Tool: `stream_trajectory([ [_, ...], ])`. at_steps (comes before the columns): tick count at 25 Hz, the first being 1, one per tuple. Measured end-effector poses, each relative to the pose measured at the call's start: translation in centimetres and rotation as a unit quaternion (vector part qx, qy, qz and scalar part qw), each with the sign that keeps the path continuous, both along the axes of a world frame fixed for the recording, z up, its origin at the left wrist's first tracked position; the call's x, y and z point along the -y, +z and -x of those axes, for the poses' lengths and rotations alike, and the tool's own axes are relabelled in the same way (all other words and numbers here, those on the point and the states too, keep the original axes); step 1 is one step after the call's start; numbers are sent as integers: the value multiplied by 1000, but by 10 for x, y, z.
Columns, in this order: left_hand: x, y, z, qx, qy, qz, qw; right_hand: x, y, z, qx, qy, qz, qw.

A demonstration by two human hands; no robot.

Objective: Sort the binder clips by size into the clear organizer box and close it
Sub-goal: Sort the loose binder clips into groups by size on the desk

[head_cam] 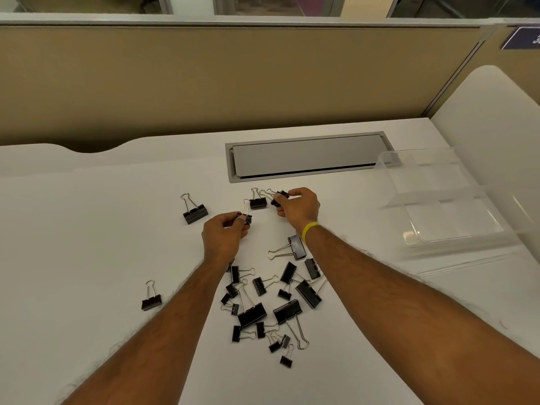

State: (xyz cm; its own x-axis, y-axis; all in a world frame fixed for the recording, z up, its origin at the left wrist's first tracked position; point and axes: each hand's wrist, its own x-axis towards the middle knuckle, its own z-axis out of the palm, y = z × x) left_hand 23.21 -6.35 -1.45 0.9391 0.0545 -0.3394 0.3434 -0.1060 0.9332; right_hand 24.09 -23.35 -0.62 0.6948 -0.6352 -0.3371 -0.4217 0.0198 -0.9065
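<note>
From the hands, bare bench (87, 229) lies open toward 9 o'clock past two stray clips. At 6 o'clock the clip pile (268, 302) crowds the gap between the forearms. Toward 3 o'clock the clear organizer box (455, 217) stands open, with bare surface before it.

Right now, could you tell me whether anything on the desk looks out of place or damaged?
Nothing looks damaged. The clips lie scattered loose on the desk, unsorted, with none visible in the open box at the right. Each hand, left and right, pinches one small clip.
</note>
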Motion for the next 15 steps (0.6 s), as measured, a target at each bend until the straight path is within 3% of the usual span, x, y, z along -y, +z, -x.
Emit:
stream_trajectory([
  [8, -16, 4, 12, -7, 6, 19, 1000, 10, 6, 23, -10, 60, 109, 992],
  [13, -34, 15, 31, -5, -18, 24, 1000, -22, 18, 59, 6, 232, 105, 967],
  [15, -48, 22, 38, 9, -18, 20, 1000, -43, 19, 68, -3, 292, 145, 945],
])
